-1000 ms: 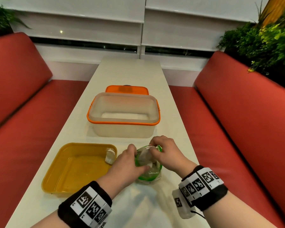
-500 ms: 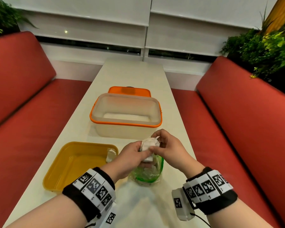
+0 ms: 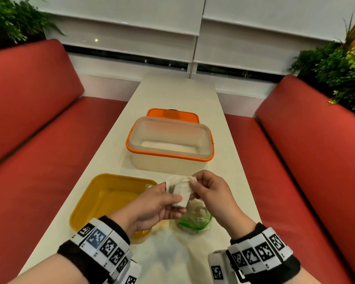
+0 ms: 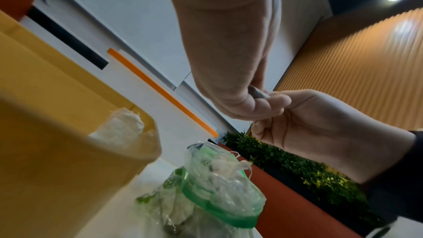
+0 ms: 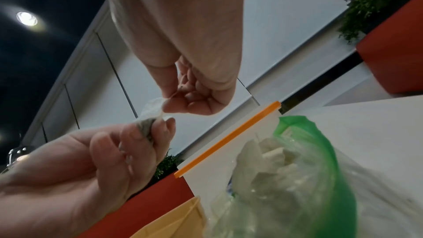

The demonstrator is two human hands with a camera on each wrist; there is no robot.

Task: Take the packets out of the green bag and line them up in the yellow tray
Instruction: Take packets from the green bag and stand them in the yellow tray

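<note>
both hands hold one white packet (image 3: 178, 190) in the air above the table (image 3: 178, 93), over the gap between the green bag (image 3: 195, 221) and the yellow tray (image 3: 111, 201). the left hand (image 3: 154, 203) has its thumb and curled fingers closed on the packet's lower, nearer end; in the right wrist view that end shows grey between the fingertips (image 5: 146, 131). the right hand (image 3: 210, 193) pinches the packet's upper far corner between thumb and forefinger, its other fingers curled in, and a thin string runs through its fingers there. the packet's long axis runs roughly from that pinch down towards the person, upper end away, slightly tilted.

just below the hands the green bag stands on the table with its mouth open upward and more white packets (image 5: 270, 155) inside. beside it on the left sits the yellow tray, with one white packet (image 4: 121, 126) lying in its far right corner against the wall. beyond both is a clear tub with an orange rim (image 3: 169, 140), and behind that an orange lid (image 3: 172, 114). red benches (image 3: 39, 130) flank the table.
</note>
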